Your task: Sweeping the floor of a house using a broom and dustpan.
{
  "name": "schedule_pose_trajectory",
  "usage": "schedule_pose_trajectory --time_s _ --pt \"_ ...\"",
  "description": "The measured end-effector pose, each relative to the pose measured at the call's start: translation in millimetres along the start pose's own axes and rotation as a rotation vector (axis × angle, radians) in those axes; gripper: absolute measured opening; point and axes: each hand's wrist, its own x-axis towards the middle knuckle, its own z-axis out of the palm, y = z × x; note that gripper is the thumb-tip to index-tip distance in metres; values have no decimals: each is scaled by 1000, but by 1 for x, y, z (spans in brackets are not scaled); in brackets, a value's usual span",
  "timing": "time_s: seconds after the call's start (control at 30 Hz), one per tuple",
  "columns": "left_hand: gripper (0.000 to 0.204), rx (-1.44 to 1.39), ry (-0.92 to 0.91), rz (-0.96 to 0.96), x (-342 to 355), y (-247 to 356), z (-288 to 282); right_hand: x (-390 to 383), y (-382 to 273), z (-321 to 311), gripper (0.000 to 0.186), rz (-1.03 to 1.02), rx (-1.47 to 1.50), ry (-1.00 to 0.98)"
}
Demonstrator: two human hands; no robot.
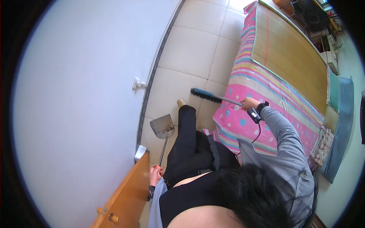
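My left hand (155,175) is closed round the thin handle of a long-handled dustpan (160,123), low on my left side. The grey pan hangs beside my leg, with some brownish debris (168,130) in it. My right hand (249,103) grips the grey handle of a broom (207,95), held out over the near corner of the bed. Its head has a blue top and dark bristles and points left, above the floor tiles. Whether the bristles touch the floor, I cannot tell.
A bed (243,121) with a pink, dotted and striped sheet stands on my right, a woven mat (292,53) on top. To the left runs a white wall (87,76) with a door stop (139,84). A wooden door (127,190) stands at lower left. Pale tiles (182,81) lie between.
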Motion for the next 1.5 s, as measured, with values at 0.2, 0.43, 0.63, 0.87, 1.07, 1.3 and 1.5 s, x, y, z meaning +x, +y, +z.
schedule_pose_trajectory --time_s 0.2,0.43,0.63,0.87,1.07,1.3,1.5 --pt "22 -23 -19 -46 47 65 29 66 -66 -83 51 -25 -203 151" --pt "26 54 -103 -125 93 129 45 74 -130 -132 53 22 -294 118" --pt "25 119 -103 -105 105 171 76 37 -182 -125 44 -65 -165 121" --pt "29 161 9 -136 97 187 118 126 -256 -98 26 -66 757 -455" --pt "27 42 99 -126 71 192 161 236 -311 -96 7 241 1314 -717" --pt "25 7 121 -117 61 203 206 221 -215 -156 16 248 1763 -450" --pt "22 32 118 -122 62 216 230 158 -163 -144 43 97 1534 -351"
